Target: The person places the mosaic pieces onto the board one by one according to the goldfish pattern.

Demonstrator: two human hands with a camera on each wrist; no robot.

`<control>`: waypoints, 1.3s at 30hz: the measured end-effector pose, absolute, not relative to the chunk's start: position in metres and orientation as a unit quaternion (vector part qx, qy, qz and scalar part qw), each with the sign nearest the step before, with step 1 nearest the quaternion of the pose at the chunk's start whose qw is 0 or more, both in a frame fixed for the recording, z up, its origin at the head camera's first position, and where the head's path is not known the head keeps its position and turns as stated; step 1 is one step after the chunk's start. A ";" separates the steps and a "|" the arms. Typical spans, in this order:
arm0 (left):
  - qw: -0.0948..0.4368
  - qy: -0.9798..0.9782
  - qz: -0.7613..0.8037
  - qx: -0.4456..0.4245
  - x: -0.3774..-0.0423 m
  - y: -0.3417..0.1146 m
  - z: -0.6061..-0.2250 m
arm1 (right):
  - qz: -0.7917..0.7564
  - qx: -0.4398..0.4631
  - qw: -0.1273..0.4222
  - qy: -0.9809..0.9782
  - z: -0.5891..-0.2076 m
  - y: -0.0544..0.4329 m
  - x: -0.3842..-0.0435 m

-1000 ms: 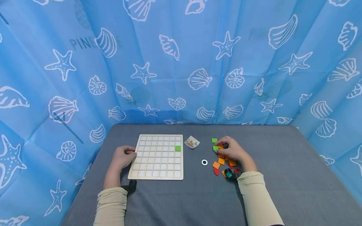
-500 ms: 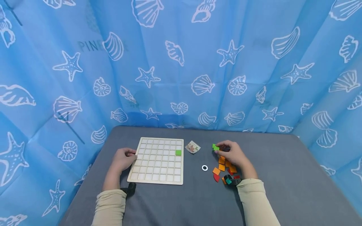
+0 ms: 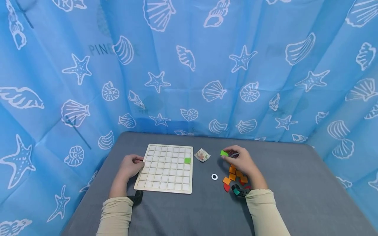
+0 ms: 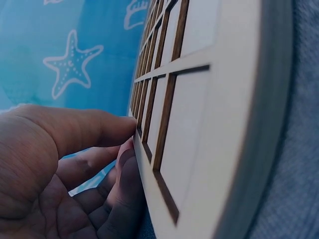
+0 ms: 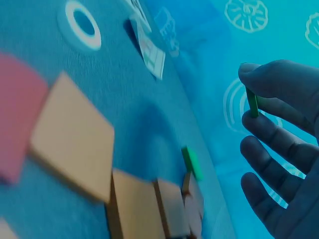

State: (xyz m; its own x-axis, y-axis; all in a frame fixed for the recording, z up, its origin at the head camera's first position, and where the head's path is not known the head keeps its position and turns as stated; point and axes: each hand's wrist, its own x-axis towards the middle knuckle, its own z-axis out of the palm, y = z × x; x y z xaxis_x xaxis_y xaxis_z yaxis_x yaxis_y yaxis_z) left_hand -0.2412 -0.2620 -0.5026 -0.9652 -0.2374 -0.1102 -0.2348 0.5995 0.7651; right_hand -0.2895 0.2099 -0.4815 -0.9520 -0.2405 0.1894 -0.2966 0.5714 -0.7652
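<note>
My left hand (image 3: 131, 166) pinches the left edge of a pale wooden grid board (image 3: 165, 171), thumb on the rim (image 4: 149, 174) and fingers at its side. One green square tile (image 3: 187, 160) sits in a cell near the board's right edge. Between thumb and fingertip, my right hand (image 3: 242, 161) holds a thin green square tile (image 5: 252, 102), raised off the table. Below that hand lies a pile of orange square tiles (image 3: 232, 177) with red pieces (image 3: 226, 187) among them. In the right wrist view another green tile (image 5: 192, 163) lies at the pile's far end.
A small card with a printed grid pattern (image 3: 202, 155) lies right of the board. Nearer is a white ring with a dark centre (image 3: 214, 177). The grey-covered table (image 3: 183, 213) ends at a blue shell-print curtain (image 3: 177, 88).
My right hand has picked up a green tile from beside the pile and lifted it slightly. The left hand keeps its hold on the board. The head view has tilted a little.
</note>
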 end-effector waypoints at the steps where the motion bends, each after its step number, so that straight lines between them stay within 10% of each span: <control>1: 0.002 -0.895 -0.427 0.133 -0.241 -0.262 -0.502 | 0.437 0.158 0.035 -0.885 -0.480 0.208 -0.290; 39: 0.002 -0.897 -0.421 0.138 -0.243 -0.263 -0.505 | 0.456 0.259 -0.057 -0.850 -0.500 0.057 -0.303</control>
